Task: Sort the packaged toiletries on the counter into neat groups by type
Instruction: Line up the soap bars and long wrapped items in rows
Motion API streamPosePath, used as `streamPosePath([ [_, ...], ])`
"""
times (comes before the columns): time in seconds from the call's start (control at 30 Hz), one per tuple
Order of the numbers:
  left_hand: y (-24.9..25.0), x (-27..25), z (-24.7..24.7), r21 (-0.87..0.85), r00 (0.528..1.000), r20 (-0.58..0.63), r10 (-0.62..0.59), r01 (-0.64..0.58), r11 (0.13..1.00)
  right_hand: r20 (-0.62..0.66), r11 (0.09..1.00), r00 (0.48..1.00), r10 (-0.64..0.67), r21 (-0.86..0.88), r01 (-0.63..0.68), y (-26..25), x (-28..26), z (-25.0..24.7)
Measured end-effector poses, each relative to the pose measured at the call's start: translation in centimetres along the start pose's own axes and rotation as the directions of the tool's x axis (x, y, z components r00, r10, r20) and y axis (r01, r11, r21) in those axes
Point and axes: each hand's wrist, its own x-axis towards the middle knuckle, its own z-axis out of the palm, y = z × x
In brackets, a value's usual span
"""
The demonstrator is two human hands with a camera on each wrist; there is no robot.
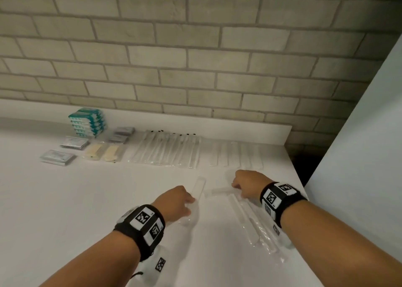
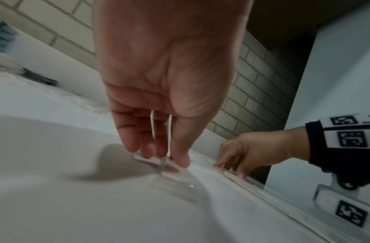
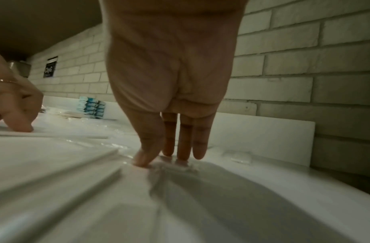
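Observation:
Near the middle of the white counter (image 1: 87, 199), my left hand (image 1: 192, 200) pinches the end of a long clear-wrapped white packet (image 1: 199, 186). In the left wrist view the thumb and fingers (image 2: 169, 157) meet on that packet's lifted clear edge (image 2: 165, 166). Just to the right, my right hand (image 1: 236, 187) has its fingertips down on another clear-wrapped white packet (image 1: 219, 191) lying crosswise. In the right wrist view its thumb and fingers (image 3: 159, 157) pinch the crinkled wrapper (image 3: 179, 165). Two more long clear packets (image 1: 250, 223) lie under my right wrist.
Along the back stand a stack of teal boxes (image 1: 87, 121), piles of grey sachets (image 1: 74, 143), cream items in clear packets (image 1: 102, 152), a row of clear-wrapped sticks with black tips (image 1: 167, 151) and a row of white wrapped strips (image 1: 237, 154). The counter ends at right by a white panel (image 1: 359, 134).

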Motion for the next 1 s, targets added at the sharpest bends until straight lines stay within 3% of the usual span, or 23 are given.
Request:
streamPosePath([
  [0.17, 0.2, 1.5, 0.7, 0.007, 1.0, 0.003, -0.001, 0.001, 1.0, 0.02, 0.973, 0.992, 0.121, 0.197, -0.123, 1.1, 0.3, 0.6],
  [0.33, 1.9, 2.1, 0.9, 0.221, 0.993, 0.017, 0.12, -0.121, 0.968, 0.131, 0.952, 0.961, 0.245, 0.156, -0.264, 1.0, -0.1, 0.3],
  [0.43, 2.4, 2.4, 0.8, 0.272, 0.983, 0.061, 0.175, -0.185, 0.944, 0.003, 0.887, 0.944, 0.33, 0.34, -0.311, 1.1, -1.0, -0.7],
  [0.5, 2.4, 2.7, 0.7, 0.246, 0.979, 0.076, 0.19, -0.202, 0.948, -0.111, 0.802, 0.915, 0.387, 0.53, -0.274, 0.3, -1.8, -1.2],
  [0.53, 2.5, 2.8, 0.6, 0.233, 0.976, 0.081, 0.2, -0.213, 0.949, -0.104, 0.735, 0.91, 0.401, 0.63, -0.252, -0.7, -2.2, -1.1],
  [0.63, 2.9, 3.1, 0.4, 0.211, 0.975, 0.066, 0.212, -0.222, 0.952, 0.082, 0.382, 0.956, 0.282, 0.904, -0.19, -5.6, -3.0, 0.0],
  [0.67, 3.1, 3.2, 0.3, 0.214, 0.974, 0.057, 0.218, -0.225, 0.95, 0.135, 0.3, 0.962, 0.238, 0.932, -0.205, -7.1, -3.0, 0.5],
  [0.73, 3.1, 3.3, 0.3, 0.222, 0.973, 0.052, 0.225, -0.231, 0.947, 0.178, 0.233, 0.949, 0.261, 0.942, -0.241, -8.5, -2.7, 1.6],
  [0.83, 2.7, 3.3, 0.5, 0.212, 0.974, 0.066, 0.219, -0.228, 0.95, 0.11, 0.341, 0.933, 0.342, 0.911, -0.232, -7.3, -2.4, 3.1],
  [1.0, 2.6, 3.7, 0.6, 0.222, 0.971, 0.075, 0.229, -0.24, 0.945, 0.051, 0.591, 0.872, 0.488, 0.716, -0.373, -4.6, -3.5, 2.1],
])
